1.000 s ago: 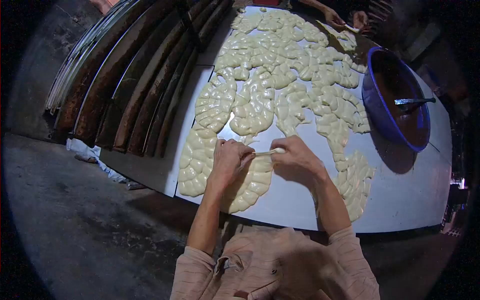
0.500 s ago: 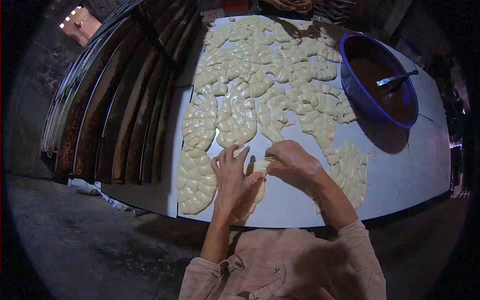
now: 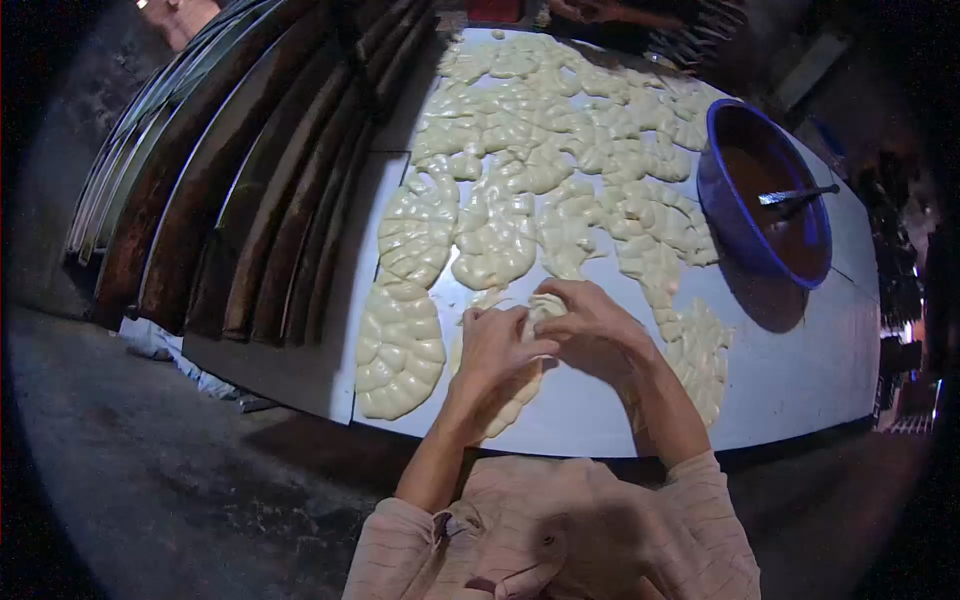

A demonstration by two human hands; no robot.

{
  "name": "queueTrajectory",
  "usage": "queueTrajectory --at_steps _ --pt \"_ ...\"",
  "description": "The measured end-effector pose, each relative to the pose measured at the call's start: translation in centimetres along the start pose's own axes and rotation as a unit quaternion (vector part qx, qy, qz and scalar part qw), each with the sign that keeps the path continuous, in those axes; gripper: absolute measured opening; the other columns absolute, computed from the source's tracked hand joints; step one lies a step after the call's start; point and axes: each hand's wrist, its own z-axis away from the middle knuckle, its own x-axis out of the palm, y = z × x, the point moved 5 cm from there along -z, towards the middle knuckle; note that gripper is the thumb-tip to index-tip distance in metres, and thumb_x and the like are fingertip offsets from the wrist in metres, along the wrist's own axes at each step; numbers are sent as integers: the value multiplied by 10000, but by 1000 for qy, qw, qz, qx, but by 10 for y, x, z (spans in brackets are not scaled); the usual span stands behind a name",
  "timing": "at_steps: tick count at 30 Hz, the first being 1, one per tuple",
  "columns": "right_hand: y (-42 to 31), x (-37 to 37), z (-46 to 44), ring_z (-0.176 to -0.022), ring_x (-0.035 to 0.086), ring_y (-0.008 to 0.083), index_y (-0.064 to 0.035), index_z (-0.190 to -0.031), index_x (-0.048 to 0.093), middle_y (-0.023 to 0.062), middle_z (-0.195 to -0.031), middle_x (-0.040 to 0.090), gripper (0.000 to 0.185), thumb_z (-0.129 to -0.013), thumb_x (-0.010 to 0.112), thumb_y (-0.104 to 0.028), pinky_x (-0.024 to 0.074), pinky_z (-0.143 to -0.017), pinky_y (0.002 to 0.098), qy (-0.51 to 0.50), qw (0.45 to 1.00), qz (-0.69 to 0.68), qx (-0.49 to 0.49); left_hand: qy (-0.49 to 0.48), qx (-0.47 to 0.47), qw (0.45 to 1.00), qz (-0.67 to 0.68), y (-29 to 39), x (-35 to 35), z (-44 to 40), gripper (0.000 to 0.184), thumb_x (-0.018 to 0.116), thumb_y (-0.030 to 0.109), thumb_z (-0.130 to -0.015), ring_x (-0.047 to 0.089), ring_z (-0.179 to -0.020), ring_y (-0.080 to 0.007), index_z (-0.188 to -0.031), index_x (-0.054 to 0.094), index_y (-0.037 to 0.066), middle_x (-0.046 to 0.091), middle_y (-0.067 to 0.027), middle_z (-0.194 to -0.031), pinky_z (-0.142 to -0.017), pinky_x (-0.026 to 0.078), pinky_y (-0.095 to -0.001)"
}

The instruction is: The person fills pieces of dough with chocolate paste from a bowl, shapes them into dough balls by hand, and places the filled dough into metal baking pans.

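Pale, glossy dough (image 3: pixel 500 230) lies in flattened, lobed pieces over the white table (image 3: pixel 590 410). Close to the near edge, my left hand (image 3: pixel 492 350) has its fingers curled down onto a piece of dough (image 3: pixel 515 402), part of which shows below the palm. Beside it, my right hand (image 3: pixel 590 318) pinches a raised, bunched bit of dough (image 3: pixel 545 308) between thumb and fingers. The two hands almost touch at the fingertips, which hide much of the dough between them.
A blue tub (image 3: pixel 765 195) of brown liquid, with a metal-looking handle (image 3: pixel 800 194) across it, stands at the right. Long dark trays or boards (image 3: pixel 240 190) lean in a row at the left. At the far side, another person's hand (image 3: pixel 600 12) shows.
My left hand has gone from spread fingers to curled ones and moved right, toward my right hand. The dough between them is now bunched up rather than stretched. The view has shifted slightly.
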Motion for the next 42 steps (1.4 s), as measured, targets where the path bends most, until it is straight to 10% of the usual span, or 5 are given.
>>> queueTrajectory --at_steps 13,19,23,32,42 --pt "-30 -77 62 -882 691 179 5 -1099 583 81 -982 674 446 -732 793 -137 582 -774 316 100 876 -459 -108 147 83 980 -107 -4 11 13 178 675 288 -866 543 -1031 -231 -978 752 173 618 -34 -1086 -896 351 -433" --pt "-11 -82 107 -981 660 191 63 -1352 475 128 -1153 642 618 -832 724 -161 545 -884 339 140 890 -434 -22 -81 -11 994 -66 4 -1 8 1075 764 569 -718 333 -1406 -354 -1497 307 -12 380 -248 -1493 -1130 143 -574" --pt "9 -36 107 -880 655 134 50 -1330 522 89 -1043 676 533 -856 701 -117 539 -782 275 141 881 -451 27 -110 107 965 212 57 -3 -14 1124 873 470 -644 389 -1388 -339 -1486 320 -27 386 -292 -1479 -1139 270 -450" --pt "42 -18 124 -784 620 93 57 -1319 536 85 -1014 672 507 -879 680 -150 530 -635 229 237 907 -343 65 -74 -211 825 519 40 72 0 328 749 82 -854 666 -869 -127 -1145 651 -30 694 -97 -1015 -750 558 -275" --pt "63 -2 117 -838 617 90 19 -1221 544 66 -1017 651 385 -902 673 -153 516 -700 235 181 876 -447 8 -46 -147 859 488 47 70 22 727 772 172 -851 617 -1093 -216 -1443 382 10 538 -168 -1310 -903 538 -345"
